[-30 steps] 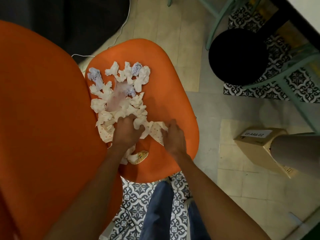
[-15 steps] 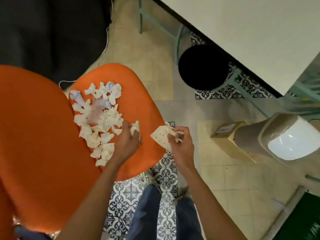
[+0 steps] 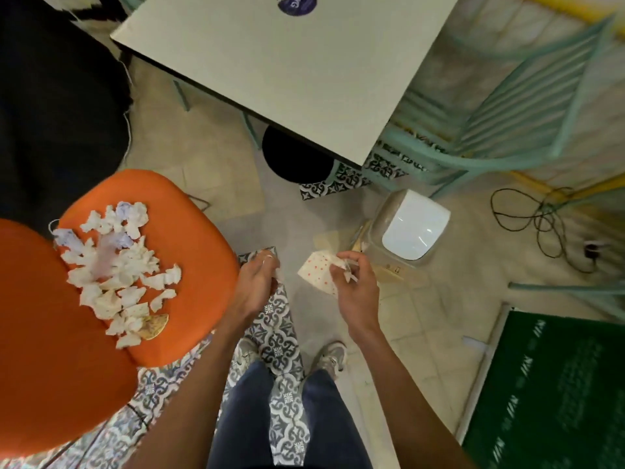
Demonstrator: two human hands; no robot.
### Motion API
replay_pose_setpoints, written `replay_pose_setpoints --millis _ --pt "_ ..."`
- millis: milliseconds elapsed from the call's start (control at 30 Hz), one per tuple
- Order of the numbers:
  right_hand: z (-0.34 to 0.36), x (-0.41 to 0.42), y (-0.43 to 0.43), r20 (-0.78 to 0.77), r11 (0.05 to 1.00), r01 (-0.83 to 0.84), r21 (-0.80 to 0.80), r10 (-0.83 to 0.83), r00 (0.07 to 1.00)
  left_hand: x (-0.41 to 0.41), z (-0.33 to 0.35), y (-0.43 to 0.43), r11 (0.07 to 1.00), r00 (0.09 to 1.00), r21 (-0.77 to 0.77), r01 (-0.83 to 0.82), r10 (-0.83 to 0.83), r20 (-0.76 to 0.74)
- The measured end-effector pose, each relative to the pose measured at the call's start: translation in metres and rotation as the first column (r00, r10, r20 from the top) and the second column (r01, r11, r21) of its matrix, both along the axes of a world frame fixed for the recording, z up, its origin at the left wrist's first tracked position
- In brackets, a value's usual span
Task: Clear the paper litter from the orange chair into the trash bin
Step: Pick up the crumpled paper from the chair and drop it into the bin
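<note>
The orange chair at the left carries a heap of crumpled white paper scraps on its seat, with a yellowish scrap at the near edge. My right hand pinches a white paper with red dots over the floor, short of the trash bin, whose white lid is down. My left hand, just right of the chair's edge, grips a small white paper scrap that barely shows under its curled fingers.
A pale table stands ahead with a black stool under it. A cardboard box lies beside the bin. A mint chair and loose cables are at the right, a green mat at the lower right.
Both hands have lifted off the chair with paper and moved right over the floor toward the bin. The view has swung right and up.
</note>
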State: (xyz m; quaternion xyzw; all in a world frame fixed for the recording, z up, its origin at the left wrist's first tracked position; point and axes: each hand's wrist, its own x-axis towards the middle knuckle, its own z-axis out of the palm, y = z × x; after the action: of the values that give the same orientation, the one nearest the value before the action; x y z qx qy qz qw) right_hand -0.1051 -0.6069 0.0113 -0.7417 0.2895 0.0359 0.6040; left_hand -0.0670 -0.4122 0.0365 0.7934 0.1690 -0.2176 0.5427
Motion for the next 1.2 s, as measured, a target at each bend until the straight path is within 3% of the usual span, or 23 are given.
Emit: replay_pose_setpoints --millis 200,400,533,767,1000,1200 --pt "0.018 -0.022 -0.095 -0.023 0.988 0.139 -0.062 -0.141 0.99 -0.001 0.016 -0.106 0.997 0.996 -0.061 0.052 -0.057 -0.073" --pt "0.008 -0.031 -0.152 -0.037 0.953 0.279 -0.114 -0.285 0.958 0.015 0.012 -0.173 0.959 0.936 -0.057 0.277 -0.283 -0.211" --pt "-0.006 -0.024 -0.174 -0.053 0.933 0.312 -0.182 -0.326 0.944 0.037 -0.008 -0.201 0.864 0.864 0.104 0.492 -0.472 -0.174" --pt "-0.05 0.008 -0.192 -0.115 0.904 0.302 -0.303 -0.35 0.93 0.085 -0.047 -0.239 0.737 0.761 0.188 0.649 -0.632 -0.15" --pt "-0.089 0.055 -0.194 -0.145 0.902 0.238 -0.36 -0.307 0.941 0.125 -0.099 -0.257 0.698 0.721 0.27 0.663 -0.693 0.021" --pt "-0.125 0.08 -0.19 -0.152 0.895 0.229 -0.382 -0.305 0.94 0.135 -0.129 -0.269 0.663 0.688 0.342 0.665 -0.723 0.065"
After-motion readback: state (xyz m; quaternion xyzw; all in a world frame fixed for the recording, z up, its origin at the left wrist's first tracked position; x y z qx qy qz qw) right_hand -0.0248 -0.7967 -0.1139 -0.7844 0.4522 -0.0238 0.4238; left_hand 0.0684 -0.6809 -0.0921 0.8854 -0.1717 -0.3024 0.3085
